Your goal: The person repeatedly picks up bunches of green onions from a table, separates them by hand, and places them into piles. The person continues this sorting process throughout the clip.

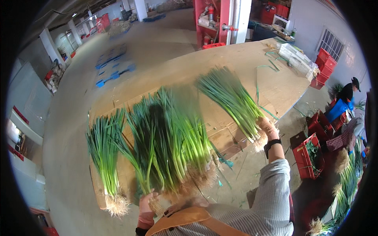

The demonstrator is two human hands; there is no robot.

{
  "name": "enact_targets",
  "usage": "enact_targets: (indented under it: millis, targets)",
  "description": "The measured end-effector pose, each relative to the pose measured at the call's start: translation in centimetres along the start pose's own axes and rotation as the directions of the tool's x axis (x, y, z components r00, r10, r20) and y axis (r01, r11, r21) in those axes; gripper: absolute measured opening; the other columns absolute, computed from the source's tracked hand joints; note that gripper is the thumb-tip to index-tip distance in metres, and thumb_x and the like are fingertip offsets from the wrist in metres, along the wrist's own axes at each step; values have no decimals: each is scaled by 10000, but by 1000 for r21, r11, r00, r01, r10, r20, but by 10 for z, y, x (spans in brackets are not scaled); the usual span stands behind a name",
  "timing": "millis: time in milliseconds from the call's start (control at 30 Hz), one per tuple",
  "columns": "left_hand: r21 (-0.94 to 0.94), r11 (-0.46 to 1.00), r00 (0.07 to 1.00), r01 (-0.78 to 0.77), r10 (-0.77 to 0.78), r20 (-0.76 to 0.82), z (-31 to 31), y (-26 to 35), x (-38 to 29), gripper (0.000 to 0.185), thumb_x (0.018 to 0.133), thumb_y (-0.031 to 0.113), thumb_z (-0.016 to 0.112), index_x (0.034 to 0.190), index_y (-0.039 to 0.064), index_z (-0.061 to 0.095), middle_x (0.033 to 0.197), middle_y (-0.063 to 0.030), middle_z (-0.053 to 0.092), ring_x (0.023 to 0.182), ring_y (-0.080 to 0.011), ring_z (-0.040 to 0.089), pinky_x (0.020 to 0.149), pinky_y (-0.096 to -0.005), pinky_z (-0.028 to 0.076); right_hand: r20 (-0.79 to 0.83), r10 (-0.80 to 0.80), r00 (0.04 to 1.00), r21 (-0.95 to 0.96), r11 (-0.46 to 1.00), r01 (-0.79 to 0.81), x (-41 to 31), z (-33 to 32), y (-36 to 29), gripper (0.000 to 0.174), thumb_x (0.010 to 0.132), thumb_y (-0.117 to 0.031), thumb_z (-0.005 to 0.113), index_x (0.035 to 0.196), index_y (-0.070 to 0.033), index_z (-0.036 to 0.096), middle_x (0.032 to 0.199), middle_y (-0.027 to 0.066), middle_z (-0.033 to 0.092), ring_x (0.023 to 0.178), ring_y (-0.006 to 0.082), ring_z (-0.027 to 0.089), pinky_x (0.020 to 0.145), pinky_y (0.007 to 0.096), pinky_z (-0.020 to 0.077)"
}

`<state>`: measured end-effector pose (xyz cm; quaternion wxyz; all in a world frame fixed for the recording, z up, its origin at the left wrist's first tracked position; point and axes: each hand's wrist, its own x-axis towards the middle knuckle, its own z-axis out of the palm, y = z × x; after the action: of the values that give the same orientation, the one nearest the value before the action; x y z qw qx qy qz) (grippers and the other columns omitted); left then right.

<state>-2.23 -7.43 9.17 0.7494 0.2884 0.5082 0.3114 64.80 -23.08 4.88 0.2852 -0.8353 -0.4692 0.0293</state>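
Note:
My right hand (pixel 268 129), with a dark band at the wrist, grips a bundle of green onions (pixel 233 100) just above its pale roots. The leaves of that bundle point away from me over the table. My left hand (pixel 145 208) is closed around a few green onion stalks (pixel 143 180) near their root end. Beside them lies a large pile of green onions (pixel 177 132), roots towards me and hanging at the table's near edge. A separate bundle of green onions (pixel 106 156) lies at the far left, its roots (pixel 116 205) past the edge.
The cardboard-covered table (pixel 189 69) carries a white plastic crate (pixel 296 60) and green straps (pixel 273 65) at its far right. Red crates (pixel 308 159) stand on the floor to the right, near other people (pixel 348 91) and more green onions (pixel 348 183). A pillar (pixel 243 22) rises behind.

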Motion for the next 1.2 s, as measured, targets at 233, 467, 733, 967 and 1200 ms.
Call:
enact_targets:
  millis: [233,467,733,967,1200]
  targets:
    - [-59,998,999,15,-17,-32,8,-3,-10,334,833,61,552,1147,-51,541,840,-119,637,706,-212,594,681,-369,526,-139,194,971,-145,966,-214,1,1,25,305,799,-349,650,982,-106,671,890,153,674,806,343,641,721,410,503]
    - [-53,999,999,-4,2,-39,24,-8,-15,325,896,136,524,1181,-19,539,732,-54,580,653,-170,556,644,-343,503,-490,475,731,377,872,-313,5,-15,33,348,918,-337,593,1094,-45,660,861,77,663,799,156,583,766,291,468]
    - [-145,943,888,-299,331,318,30,25,-18,396,929,207,488,1239,-39,479,711,-52,554,659,-161,542,681,-327,480,-548,517,657,525,825,-212,-50,-9,44,257,932,-208,555,1088,-32,660,1013,69,685,936,154,616,852,274,460]
    - [145,976,968,-163,131,212,34,44,-11,402,888,207,552,1236,6,522,1035,-132,657,879,-216,640,801,-323,522,-323,526,787,716,680,-160,-119,17,-29,272,947,-222,566,1084,-3,650,962,42,668,858,116,594,788,255,470]
    - [-48,966,937,253,-232,262,-14,29,21,327,943,130,512,1232,-22,518,1013,-73,625,852,-192,622,806,-339,525,-182,331,926,596,786,-164,-151,76,-181,176,920,-134,586,1030,-31,677,949,59,688,843,127,607,785,258,492]
